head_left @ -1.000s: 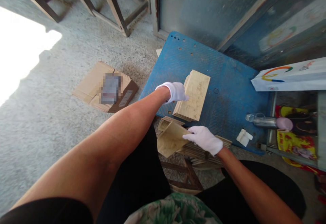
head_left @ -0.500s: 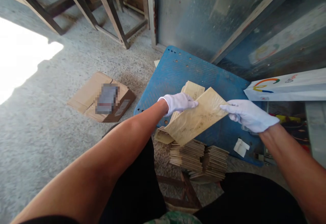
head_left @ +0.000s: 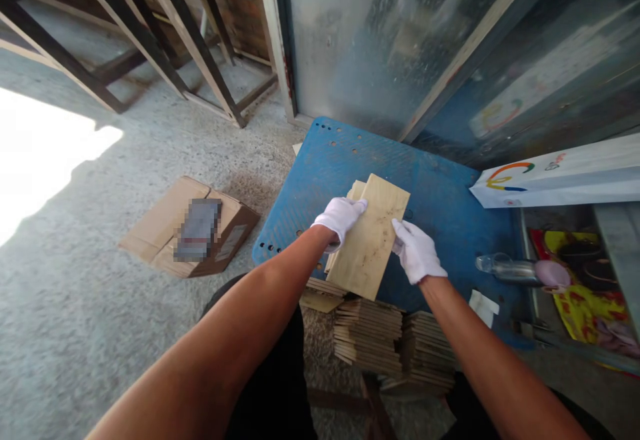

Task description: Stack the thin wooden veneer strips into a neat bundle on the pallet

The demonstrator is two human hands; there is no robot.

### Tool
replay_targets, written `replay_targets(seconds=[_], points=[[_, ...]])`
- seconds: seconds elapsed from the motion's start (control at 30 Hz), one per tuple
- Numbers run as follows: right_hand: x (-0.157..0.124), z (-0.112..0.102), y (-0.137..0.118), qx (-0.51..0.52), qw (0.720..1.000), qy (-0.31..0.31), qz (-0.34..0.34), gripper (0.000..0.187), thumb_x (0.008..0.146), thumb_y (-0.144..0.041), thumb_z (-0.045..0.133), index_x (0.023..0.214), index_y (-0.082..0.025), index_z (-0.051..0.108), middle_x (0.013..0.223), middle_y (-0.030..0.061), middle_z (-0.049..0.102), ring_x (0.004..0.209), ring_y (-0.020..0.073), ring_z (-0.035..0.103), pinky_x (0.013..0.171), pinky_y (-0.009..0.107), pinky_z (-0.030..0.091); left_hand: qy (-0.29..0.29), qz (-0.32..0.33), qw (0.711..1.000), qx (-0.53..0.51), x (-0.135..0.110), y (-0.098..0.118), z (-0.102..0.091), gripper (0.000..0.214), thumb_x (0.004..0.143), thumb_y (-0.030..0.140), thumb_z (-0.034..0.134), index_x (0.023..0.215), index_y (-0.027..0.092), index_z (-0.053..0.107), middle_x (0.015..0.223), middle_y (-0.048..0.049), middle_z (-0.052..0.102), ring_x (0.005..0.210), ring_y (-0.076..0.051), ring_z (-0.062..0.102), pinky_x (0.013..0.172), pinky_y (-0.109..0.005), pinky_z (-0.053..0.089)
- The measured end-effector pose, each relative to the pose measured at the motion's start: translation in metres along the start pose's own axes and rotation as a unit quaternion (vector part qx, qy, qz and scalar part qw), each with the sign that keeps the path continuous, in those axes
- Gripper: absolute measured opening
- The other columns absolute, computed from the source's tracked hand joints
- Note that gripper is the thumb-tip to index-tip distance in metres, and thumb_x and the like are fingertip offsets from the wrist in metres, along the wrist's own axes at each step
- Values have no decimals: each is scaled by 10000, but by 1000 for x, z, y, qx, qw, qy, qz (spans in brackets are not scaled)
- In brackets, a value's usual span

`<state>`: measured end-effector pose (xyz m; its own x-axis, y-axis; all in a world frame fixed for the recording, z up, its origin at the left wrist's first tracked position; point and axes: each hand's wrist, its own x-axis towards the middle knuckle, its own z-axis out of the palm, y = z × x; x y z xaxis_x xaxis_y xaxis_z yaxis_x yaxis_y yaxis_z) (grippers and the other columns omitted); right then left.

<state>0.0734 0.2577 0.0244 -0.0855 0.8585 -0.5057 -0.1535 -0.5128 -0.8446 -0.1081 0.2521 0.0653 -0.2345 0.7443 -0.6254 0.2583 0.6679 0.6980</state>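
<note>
Both my hands wear white gloves. A pale rectangular wooden sheet [head_left: 369, 240] lies on top of a small stack on the blue platform [head_left: 445, 207]. My left hand [head_left: 340, 219] grips the sheet's left edge, fingers curled over it. My right hand [head_left: 417, 253] presses against its right edge, fingers together. Below them, two taller stacks of thin wooden sheets [head_left: 393, 343] stand near my legs, with a few loose sheets [head_left: 320, 295] beside them.
A flattened cardboard box [head_left: 187, 230] lies on the concrete floor at left. A white printed bag [head_left: 560, 177], a clear bottle [head_left: 520, 271] and colourful packets [head_left: 585, 293] sit at right. Wooden frames [head_left: 165, 33] and a metal door [head_left: 375, 33] stand behind.
The sheet that my hands held tilted above the platform now lies squared on the stack. My right hand has moved left onto its right edge.
</note>
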Motion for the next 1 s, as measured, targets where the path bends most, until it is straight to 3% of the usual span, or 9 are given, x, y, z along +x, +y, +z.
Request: replay_targets(seconds=[0.17, 0.33, 0.47, 0.67, 0.87, 0.93, 1.0], points=[[26, 6, 4, -49, 998, 29, 1, 366, 614, -368, 811, 891, -154, 703, 822, 44, 741, 674, 171, 678, 577, 278, 574, 18, 16, 997, 77, 10, 0, 7, 351, 853, 379, 571, 1080, 133, 675, 1075, -110, 704, 961, -201, 662, 791, -240, 497], [42, 13, 4, -82, 996, 39, -17, 389, 589, -398, 795, 867, -142, 704, 802, 47, 734, 618, 169, 646, 545, 288, 547, 30, 30, 986, 160, 16, 1, 10, 375, 844, 387, 553, 1112, 146, 657, 1131, -127, 684, 1001, -206, 658, 846, -251, 489], [55, 10, 18, -144, 985, 69, -60, 435, 603, -459, 749, 897, -140, 717, 813, 44, 732, 689, 189, 645, 615, 311, 533, 26, 42, 973, 225, 20, -1, 10, 382, 826, 395, 548, 1080, 136, 668, 1120, -139, 681, 1011, -224, 653, 854, -269, 489], [65, 3, 30, -301, 938, 109, -136, 426, 702, -506, 640, 915, -152, 743, 828, 49, 735, 782, 213, 641, 699, 314, 493, 40, 57, 957, 282, 20, -1, 11, 371, 835, 387, 521, 1050, 123, 668, 1100, -158, 668, 1014, -253, 641, 858, -298, 490], [54, 8, 19, -431, 871, 159, -174, 373, 762, -481, 569, 871, -181, 763, 790, 67, 719, 804, 241, 623, 756, 349, 472, 154, 82, 945, 277, 15, 4, 9, 449, 874, 386, 486, 1250, 145, 534, 1208, -166, 599, 1067, -251, 619, 894, -308, 477], [47, 8, 17, -405, 866, 209, -207, 431, 785, -495, 545, 952, -157, 753, 888, 96, 711, 828, 233, 628, 812, 358, 470, 129, 61, 948, 286, 15, 3, 7, 451, 879, 396, 477, 1229, 120, 547, 1208, -177, 605, 1088, -251, 614, 902, -296, 472], [37, 5, 19, -355, 869, 257, -229, 516, 797, -516, 536, 1082, -123, 711, 1038, 132, 682, 873, 220, 632, 864, 349, 463, 64, 36, 949, 306, 14, 2, 5, 441, 878, 399, 473, 1175, 96, 590, 1164, -180, 640, 1086, -254, 621, 888, -284, 478]])
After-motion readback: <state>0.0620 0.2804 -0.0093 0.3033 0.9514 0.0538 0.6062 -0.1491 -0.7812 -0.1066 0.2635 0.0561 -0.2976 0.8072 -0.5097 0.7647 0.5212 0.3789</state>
